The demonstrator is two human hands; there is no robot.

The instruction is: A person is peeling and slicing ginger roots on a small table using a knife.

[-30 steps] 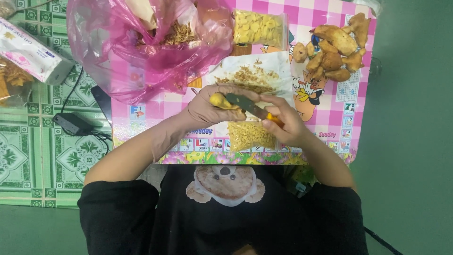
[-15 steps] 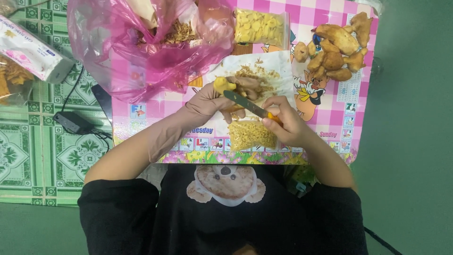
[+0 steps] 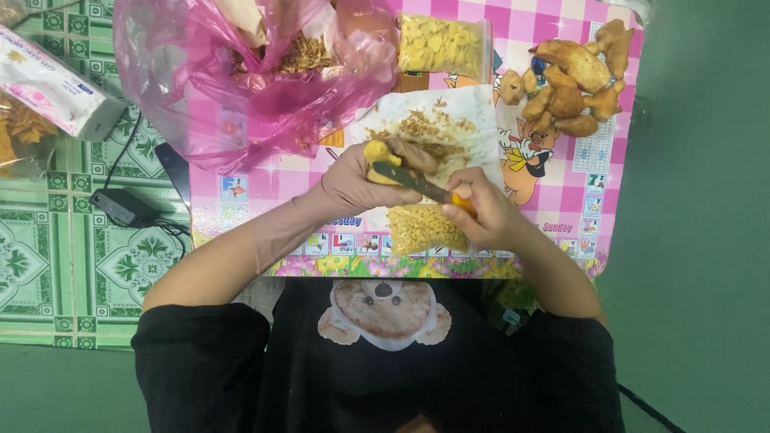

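My left hand [image 3: 353,183] grips a yellow peeled piece of root [image 3: 375,155] over a white sheet [image 3: 473,144] strewn with brown peelings [image 3: 421,127]. My right hand [image 3: 485,210] holds a small knife [image 3: 417,183] by its orange handle, the dark blade laid against the yellow piece. A heap of yellow shreds [image 3: 425,227] lies just below the hands on the pink checked mat [image 3: 561,200].
Unpeeled brown roots [image 3: 573,76] are piled at the mat's upper right. A clear bag of yellow pieces [image 3: 441,44] sits at the top, a pink plastic bag [image 3: 241,88] with scraps at upper left. A box [image 3: 52,88], a black adapter [image 3: 120,207] and cable lie on the green floor mat.
Both hands have shifted slightly up the mat towards the white sheet, and the knife blade has moved along the yellow piece.
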